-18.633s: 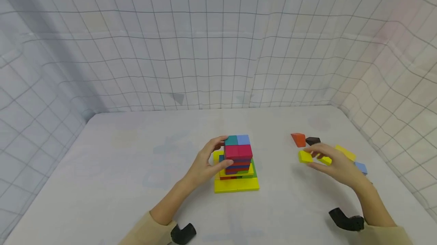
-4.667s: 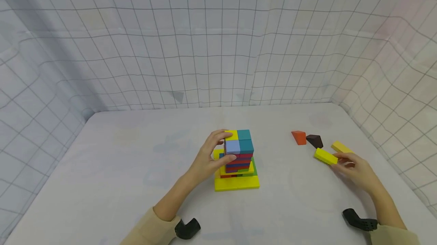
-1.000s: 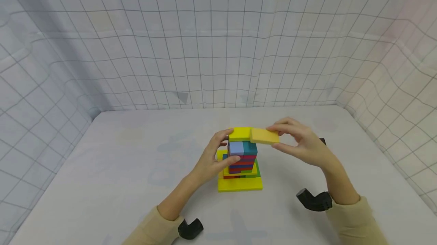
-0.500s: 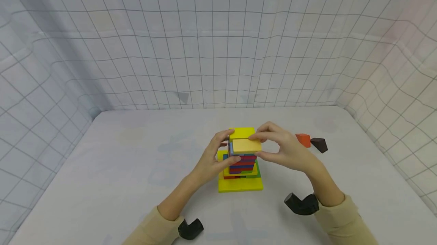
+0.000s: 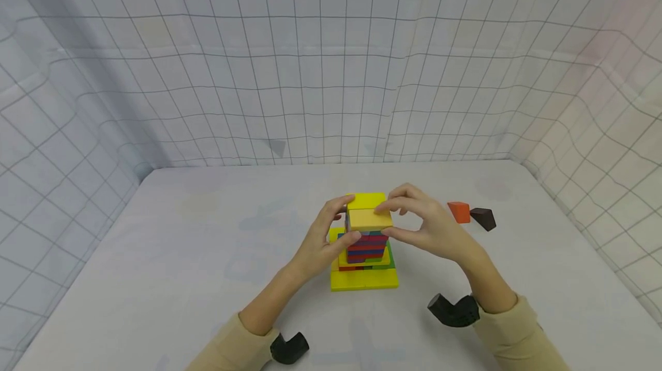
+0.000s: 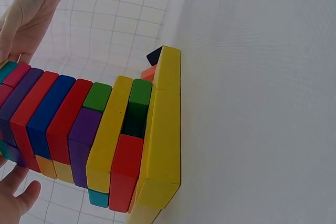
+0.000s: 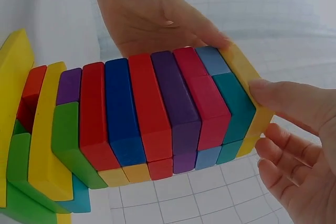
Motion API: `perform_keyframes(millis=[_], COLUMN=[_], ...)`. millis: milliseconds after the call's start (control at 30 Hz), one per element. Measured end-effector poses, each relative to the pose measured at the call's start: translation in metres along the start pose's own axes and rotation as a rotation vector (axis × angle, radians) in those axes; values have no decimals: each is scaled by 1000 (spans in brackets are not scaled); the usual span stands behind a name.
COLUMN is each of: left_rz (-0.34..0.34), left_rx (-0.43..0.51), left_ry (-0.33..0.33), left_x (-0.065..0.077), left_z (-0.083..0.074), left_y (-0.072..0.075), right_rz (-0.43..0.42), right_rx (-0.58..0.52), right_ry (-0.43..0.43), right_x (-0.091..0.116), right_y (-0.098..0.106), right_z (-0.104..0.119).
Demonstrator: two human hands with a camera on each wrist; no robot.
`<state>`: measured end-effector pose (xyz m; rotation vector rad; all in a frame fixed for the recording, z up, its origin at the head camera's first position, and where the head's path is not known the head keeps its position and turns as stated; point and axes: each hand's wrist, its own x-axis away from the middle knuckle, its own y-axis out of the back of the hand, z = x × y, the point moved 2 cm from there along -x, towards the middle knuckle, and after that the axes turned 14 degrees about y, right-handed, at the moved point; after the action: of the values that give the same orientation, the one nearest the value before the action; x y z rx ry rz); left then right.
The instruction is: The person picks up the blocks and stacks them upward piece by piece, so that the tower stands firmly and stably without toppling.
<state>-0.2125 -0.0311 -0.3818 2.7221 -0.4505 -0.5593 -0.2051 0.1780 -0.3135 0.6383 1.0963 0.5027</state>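
Observation:
A tower of coloured wooden blocks [image 5: 366,248] stands upright on wide yellow base planks [image 5: 364,280]. My left hand [image 5: 316,246] spans its upper part, thumb at the front and fingers at the back left. My right hand [image 5: 437,226] pinches a pale yellow block [image 5: 368,220] by its right end, at the front of the tower's top. Behind it lies a bright yellow block [image 5: 366,200] on the same top. In the right wrist view the pale yellow block [image 7: 245,72] lies against the teal block [image 7: 234,99] of the layer below.
To the right on the white table [image 5: 217,256] lie an orange-red wedge-shaped block [image 5: 459,212] and a dark brown block [image 5: 483,219]. A white gridded sheet [image 5: 341,72] hangs behind and along the sides.
Over the longer span the tower gained a layer and two yellow blocks on top. In the last second my right hand brought the pale yellow block leftward onto the tower's front. My left hand stayed.

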Motion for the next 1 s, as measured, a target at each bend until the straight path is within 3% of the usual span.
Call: perform_keyframes(millis=[167, 300, 533, 867, 1000], left_rz=[-5, -4, 8, 21, 19], left_rx=[7, 8, 6, 14, 15], left_ry=[13, 33, 50, 19, 27], left_x=[0, 1, 6, 7, 7], left_z=[-1, -5, -36, -38, -37], left_y=[-1, 0, 6, 7, 7], right_rz=[17, 67, 79, 62, 32], right_rx=[-24, -136, -283, -259, -287], right_ry=[-41, -105, -193, -177, -186], right_x=[1, 4, 9, 10, 18], right_y=[-2, -4, -8, -10, -2], right_z=[-7, -15, -23, -25, -35])
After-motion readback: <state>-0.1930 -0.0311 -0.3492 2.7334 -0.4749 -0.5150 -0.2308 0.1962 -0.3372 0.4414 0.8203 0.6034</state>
